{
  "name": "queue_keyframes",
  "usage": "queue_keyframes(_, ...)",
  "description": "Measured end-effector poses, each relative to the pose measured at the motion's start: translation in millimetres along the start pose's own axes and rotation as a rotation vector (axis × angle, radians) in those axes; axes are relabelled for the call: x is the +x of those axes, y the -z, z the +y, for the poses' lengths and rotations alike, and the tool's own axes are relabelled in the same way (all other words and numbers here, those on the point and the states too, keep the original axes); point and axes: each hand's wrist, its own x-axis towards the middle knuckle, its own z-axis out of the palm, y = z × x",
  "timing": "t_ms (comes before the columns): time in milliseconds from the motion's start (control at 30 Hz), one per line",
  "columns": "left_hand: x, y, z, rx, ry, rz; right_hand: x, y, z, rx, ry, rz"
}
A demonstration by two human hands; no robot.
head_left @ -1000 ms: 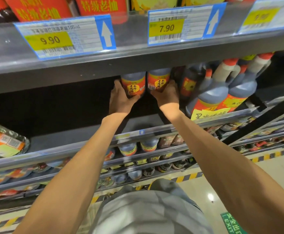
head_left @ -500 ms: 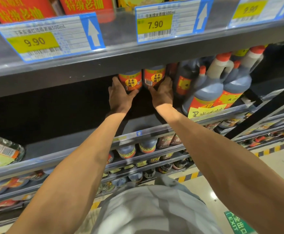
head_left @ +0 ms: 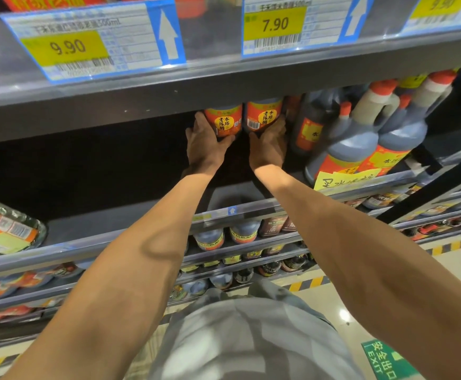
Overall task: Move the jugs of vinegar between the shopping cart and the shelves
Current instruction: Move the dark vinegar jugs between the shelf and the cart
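Two dark vinegar jugs with orange-red labels stand side by side deep on the middle shelf [head_left: 130,223]. My left hand [head_left: 206,142] grips the lower part of the left jug [head_left: 224,120], thumb curled across its front. My right hand [head_left: 269,145] grips the base of the right jug [head_left: 263,113], fingers wrapped round its right side. The jugs' tops are hidden behind the upper shelf's edge. The shopping cart is out of view.
More vinegar jugs [head_left: 361,138] with red caps crowd the shelf to the right, one close beside my right hand. Price tags [head_left: 92,39] hang on the upper shelf edge just above. Bottles fill the lower shelves [head_left: 232,237]. A packaged tray [head_left: 7,231] lies at the left.
Both hands with the two jugs have moved deeper into the shelf and sit closer together. The view has shifted slightly nearer to the shelf.
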Motion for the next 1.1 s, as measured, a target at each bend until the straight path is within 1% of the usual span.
queue_keyframes(133,-0.1,-3.1,-0.9,-0.009,-0.004,0.009,2.2,-2.7,-3.2,0.034,-0.038,-0.002)
queue_keyframes(267,0.5,-4.4,-4.5,-0.018,-0.01,0.011,1.3,-6.8,0.2,-0.09,-0.002,0.055)
queue_keyframes(400,3.0,-4.0,-4.4,-0.016,-0.009,-0.01,2.6,-7.9,4.1,-0.112,0.021,0.064)
queue_keyframes(667,1.8,-6.5,-4.5,-0.001,-0.017,-0.007,4.4,-18.5,5.2,-0.092,0.008,0.188)
queue_keyframes(800,0.4,-6.2,-4.1,0.032,-0.029,-0.001,4.2,-19.2,4.9,-0.06,0.02,0.158)
queue_keyframes(1100,-3.3,-6.7,5.8,0.029,0.017,0.028,4.4,-13.3,11.8,-0.012,0.028,0.069)
